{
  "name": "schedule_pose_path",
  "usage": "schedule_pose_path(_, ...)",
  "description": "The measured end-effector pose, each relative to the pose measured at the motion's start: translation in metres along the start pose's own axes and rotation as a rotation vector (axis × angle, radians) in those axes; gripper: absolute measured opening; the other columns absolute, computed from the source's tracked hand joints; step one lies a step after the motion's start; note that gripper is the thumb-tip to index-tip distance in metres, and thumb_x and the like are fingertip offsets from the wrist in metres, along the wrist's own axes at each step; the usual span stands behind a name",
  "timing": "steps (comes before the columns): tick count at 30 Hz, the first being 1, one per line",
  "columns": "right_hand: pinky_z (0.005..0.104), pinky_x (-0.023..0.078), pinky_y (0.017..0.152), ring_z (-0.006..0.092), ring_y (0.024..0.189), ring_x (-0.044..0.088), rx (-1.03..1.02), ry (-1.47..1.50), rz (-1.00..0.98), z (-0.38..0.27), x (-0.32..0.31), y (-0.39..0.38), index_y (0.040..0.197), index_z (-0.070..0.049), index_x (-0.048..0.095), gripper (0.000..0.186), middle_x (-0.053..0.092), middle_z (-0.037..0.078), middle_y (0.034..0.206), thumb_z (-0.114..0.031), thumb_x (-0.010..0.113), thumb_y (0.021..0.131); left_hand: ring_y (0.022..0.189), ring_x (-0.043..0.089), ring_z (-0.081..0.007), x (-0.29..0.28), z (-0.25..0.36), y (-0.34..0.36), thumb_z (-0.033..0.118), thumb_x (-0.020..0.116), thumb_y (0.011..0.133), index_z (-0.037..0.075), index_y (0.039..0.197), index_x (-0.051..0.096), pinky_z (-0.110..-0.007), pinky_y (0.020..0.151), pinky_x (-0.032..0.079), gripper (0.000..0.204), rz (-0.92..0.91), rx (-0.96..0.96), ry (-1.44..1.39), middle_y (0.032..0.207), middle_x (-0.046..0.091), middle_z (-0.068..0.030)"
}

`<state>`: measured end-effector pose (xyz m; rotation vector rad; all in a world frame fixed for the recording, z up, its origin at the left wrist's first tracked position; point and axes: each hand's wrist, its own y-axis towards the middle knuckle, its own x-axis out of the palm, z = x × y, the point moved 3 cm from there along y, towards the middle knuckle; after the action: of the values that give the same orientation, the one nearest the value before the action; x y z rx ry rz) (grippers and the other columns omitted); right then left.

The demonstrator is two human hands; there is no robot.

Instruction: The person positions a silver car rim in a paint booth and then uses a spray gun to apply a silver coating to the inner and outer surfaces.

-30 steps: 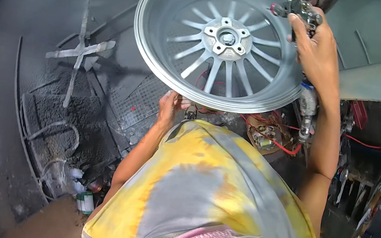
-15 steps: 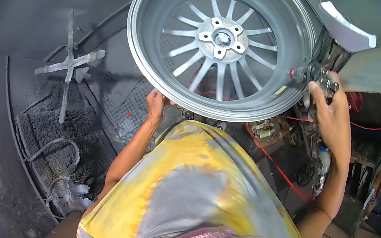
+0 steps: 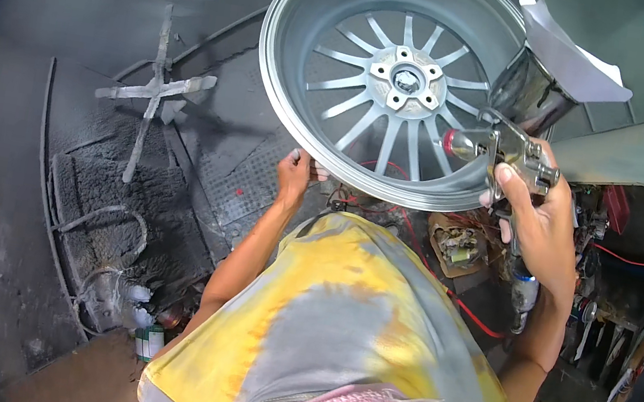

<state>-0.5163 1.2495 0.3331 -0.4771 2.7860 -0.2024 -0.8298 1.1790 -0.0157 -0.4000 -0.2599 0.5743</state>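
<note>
A silver multi-spoke alloy wheel (image 3: 406, 80) faces me with its hollow back side up, its hub and bolt holes in the middle. My right hand (image 3: 540, 221) is closed around a spray gun (image 3: 504, 153), whose red-ringed nozzle points left over the wheel's right inner edge. A dark cup (image 3: 534, 91) with white paper (image 3: 572, 59) around its top sits on the gun. At the wheel's lower left edge, my left hand (image 3: 298, 174) has its fingers curled against the rim; the fingertips are partly hidden.
A grey-coated cross-shaped stand (image 3: 154, 89) is at the left, by a rough dark mat (image 3: 113, 203). A red hose (image 3: 475, 317) runs beneath the gun. Below the wheel lies a box of small items (image 3: 457, 246). A cluttered shelf (image 3: 611, 327) stands at the right.
The spray gun has moved left, farther over the wheel, and its cup shows more. The whole view has shifted, so wheel and stand sit farther right. My left hand stays at the rim.
</note>
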Motion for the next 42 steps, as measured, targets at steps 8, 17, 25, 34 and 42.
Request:
schedule_pose_path(8,0.0234,0.049,0.061,0.0063,0.073,0.062,-0.171,0.131,-0.117,0.014,0.025,0.03,0.11,-0.003,0.061,0.017,0.064,-0.001,0.089,-0.018,0.065,0.102,0.066,0.07,-0.0184,0.003,0.008,0.001,0.032,0.055,0.107,0.001,0.096,0.063,-0.032,0.06,0.06,0.034,0.048,0.032,0.024,0.082,0.07,-0.0094)
schedule_pose_path(17,0.0258,0.05,0.068,0.0069,0.072,0.061,-0.379,0.074,-0.019,0.01,0.034,0.068,0.112,-0.001,0.063,0.021,0.065,-0.001,0.084,-0.021,0.065,0.103,0.057,0.065,-0.0173,-0.002,0.037,0.028,0.026,0.055,0.106,0.001,0.091,0.063,-0.031,0.051,0.052,0.03,0.076,0.198,0.117,0.074,0.069,-0.01)
schedule_pose_path(25,0.0255,0.049,0.069,0.0077,0.072,0.061,-0.5,-0.071,0.313,-0.008,-0.008,0.096,0.108,-0.002,0.065,0.022,0.066,0.0,0.084,-0.023,0.065,0.103,0.059,0.066,-0.016,-0.014,0.054,0.061,0.023,0.058,0.102,-0.002,0.094,0.066,-0.031,0.051,0.053,0.028,0.11,0.29,0.226,0.076,0.07,-0.0099)
schedule_pose_path(34,0.0242,0.048,0.067,0.0061,0.072,0.06,-0.363,0.039,0.117,-0.021,0.005,0.077,0.108,-0.003,0.064,0.018,0.064,-0.002,0.085,-0.019,0.066,0.102,0.065,0.068,-0.0163,-0.012,0.069,0.074,0.014,0.061,0.098,-0.007,0.103,0.068,-0.032,0.055,0.054,0.022,0.091,0.27,0.174,0.083,0.071,-0.0107)
schedule_pose_path(42,0.0245,0.051,0.068,0.007,0.073,0.061,-0.274,0.104,-0.157,-0.033,0.014,0.045,0.111,0.0,0.063,0.017,0.065,0.0,0.089,-0.015,0.065,0.102,0.064,0.064,-0.014,-0.01,0.07,0.069,0.009,0.06,0.097,-0.005,0.101,0.069,-0.03,0.055,0.051,0.018,0.091,0.273,0.159,0.081,0.07,-0.008)
